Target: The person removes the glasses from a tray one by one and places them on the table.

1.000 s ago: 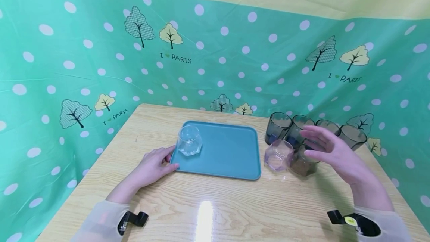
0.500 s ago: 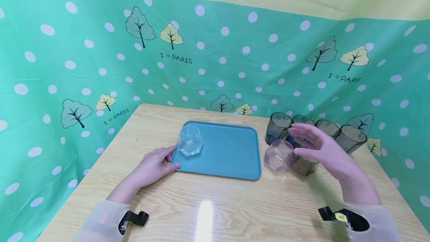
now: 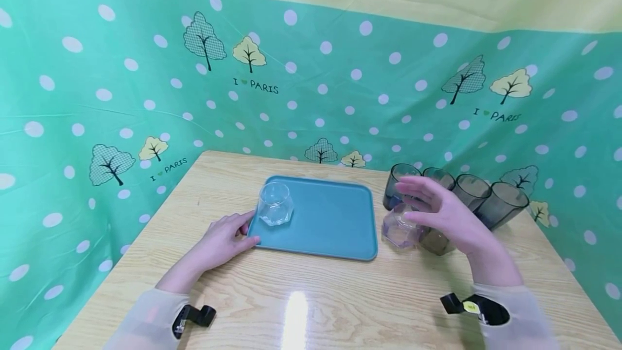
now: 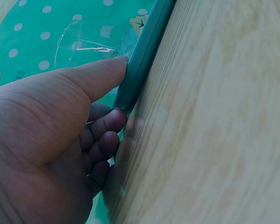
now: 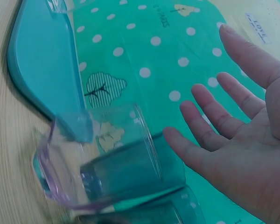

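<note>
My left hand (image 3: 221, 243) holds the left front corner of a blue tray (image 3: 330, 226). In the left wrist view the thumb lies against the tray's rim (image 4: 142, 56) and the other fingers curl beside it, near the tabletop. A clear drinking glass (image 3: 275, 205) stands upright on the tray's left part. My right hand (image 3: 452, 220) hovers over a clear, purple-tinted glass (image 3: 399, 231) right of the tray. In the right wrist view its fingers are spread, apart from that tinted glass (image 5: 70, 163), with nothing in them. A brownish glass (image 3: 434, 241) is partly hidden beneath this hand.
Several dark grey glasses stand in a row at the back right, including a left one (image 3: 399, 177) and a right one (image 3: 505, 204). The wooden table (image 3: 233, 307) meets a green dotted cloth (image 3: 291, 85) behind it.
My right hand has moved left, from above the dark and brownish glasses to over the purple-tinted glass. My left hand, the tray and the glasses look unmoved.
</note>
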